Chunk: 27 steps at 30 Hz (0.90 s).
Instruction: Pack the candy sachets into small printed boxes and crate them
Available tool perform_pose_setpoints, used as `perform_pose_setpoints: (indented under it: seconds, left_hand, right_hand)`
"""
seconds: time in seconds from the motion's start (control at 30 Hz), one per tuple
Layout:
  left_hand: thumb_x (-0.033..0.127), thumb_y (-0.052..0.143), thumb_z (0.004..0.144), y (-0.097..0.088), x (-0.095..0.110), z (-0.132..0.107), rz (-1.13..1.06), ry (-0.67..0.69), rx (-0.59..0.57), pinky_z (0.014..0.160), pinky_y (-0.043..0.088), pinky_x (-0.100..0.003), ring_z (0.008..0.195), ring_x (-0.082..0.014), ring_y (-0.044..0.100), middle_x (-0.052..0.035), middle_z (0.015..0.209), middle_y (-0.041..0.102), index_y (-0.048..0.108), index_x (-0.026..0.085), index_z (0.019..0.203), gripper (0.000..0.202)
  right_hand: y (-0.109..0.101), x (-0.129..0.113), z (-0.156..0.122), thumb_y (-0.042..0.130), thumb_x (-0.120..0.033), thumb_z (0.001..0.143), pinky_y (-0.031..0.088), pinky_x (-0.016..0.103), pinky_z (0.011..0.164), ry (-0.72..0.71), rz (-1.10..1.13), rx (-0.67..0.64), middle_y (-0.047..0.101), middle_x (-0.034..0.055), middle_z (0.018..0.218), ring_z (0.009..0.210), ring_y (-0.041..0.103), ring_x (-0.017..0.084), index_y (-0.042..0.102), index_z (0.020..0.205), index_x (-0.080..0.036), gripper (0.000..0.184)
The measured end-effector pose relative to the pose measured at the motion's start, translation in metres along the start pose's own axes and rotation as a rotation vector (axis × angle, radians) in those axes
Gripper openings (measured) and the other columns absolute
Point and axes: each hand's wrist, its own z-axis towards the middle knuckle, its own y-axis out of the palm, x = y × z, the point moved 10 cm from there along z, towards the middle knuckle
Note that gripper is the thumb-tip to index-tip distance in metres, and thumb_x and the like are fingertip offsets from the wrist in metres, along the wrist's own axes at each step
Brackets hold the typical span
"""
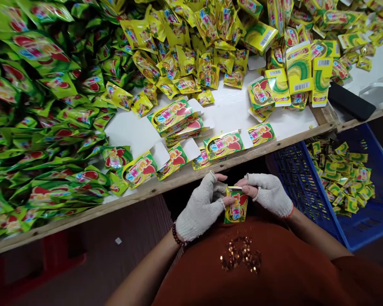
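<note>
Both my hands wear fingerless knitted gloves and meet just below the table's edge, above my lap. My left hand (201, 207) and my right hand (268, 193) together grip one small yellow-green carton (236, 209), printed with a red fruit. Their fingertips pinch its open top flap. On the white table (232, 108) in front of me lie several flat, unfolded cartons (222, 145) of the same print. A big heap of green sachets (47, 119) covers the table's left side. Yellow sachets (185, 55) are piled at the back.
A blue plastic crate (364, 221) stands to my right below the table, holding several filled cartons (344, 178). Assembled yellow boxes (298, 70) stand at the back right. A black flat object (351, 102) lies near the table's right edge. The table has a wooden front rim (166, 185).
</note>
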Motion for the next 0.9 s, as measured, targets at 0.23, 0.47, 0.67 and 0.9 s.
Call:
perform_pose_setpoints:
  seconds: [0.23,0.47,0.67,0.9]
  left_hand:
    - [0.024,0.071,0.082,0.004,0.009,-0.003,0.096,0.111,-0.069,0.073,0.054,-0.026,0.078,-0.0128,0.065,0.0002,0.091,0.069,0.061,0.021,0.119,0.039]
    - [0.019,0.070,0.084,0.009,0.021,-0.005,0.202,0.259,-0.086,0.074,0.053,-0.024,0.079,-0.0126,0.066,-0.0009,0.089,0.073,0.070,0.018,0.099,0.015]
    - [0.023,0.064,0.089,0.011,0.042,0.000,0.245,0.269,-0.135,0.061,0.046,-0.019,0.066,-0.0085,0.059,0.0033,0.076,0.069,0.070,0.018,0.091,0.008]
    - [0.024,0.056,0.094,0.004,0.042,0.010,0.339,0.167,-0.218,0.056,0.039,-0.019,0.059,-0.0073,0.050,0.0056,0.064,0.061,0.067,0.017,0.074,0.023]
  right_hand:
    - [-0.006,-0.013,0.004,0.067,-0.025,0.087,0.053,0.027,0.068,-0.022,-0.079,-0.009,0.074,0.0034,0.081,0.075,0.068,0.016,0.076,0.084,-0.017,0.012]
    - [-0.002,-0.014,-0.003,0.066,-0.025,0.089,0.056,0.028,0.079,-0.006,-0.020,-0.183,0.078,0.0059,0.098,0.088,0.072,0.018,0.077,0.093,-0.019,0.013]
    - [-0.002,-0.018,0.000,0.060,-0.023,0.092,0.043,0.021,0.058,0.029,-0.198,-0.103,0.067,-0.0003,0.069,0.064,0.059,0.011,0.074,0.083,-0.015,0.019]
    - [0.003,-0.027,-0.003,0.066,-0.022,0.090,0.052,0.021,0.065,-0.114,-0.137,-0.089,0.074,0.0022,0.078,0.071,0.068,0.013,0.076,0.088,-0.017,0.012]
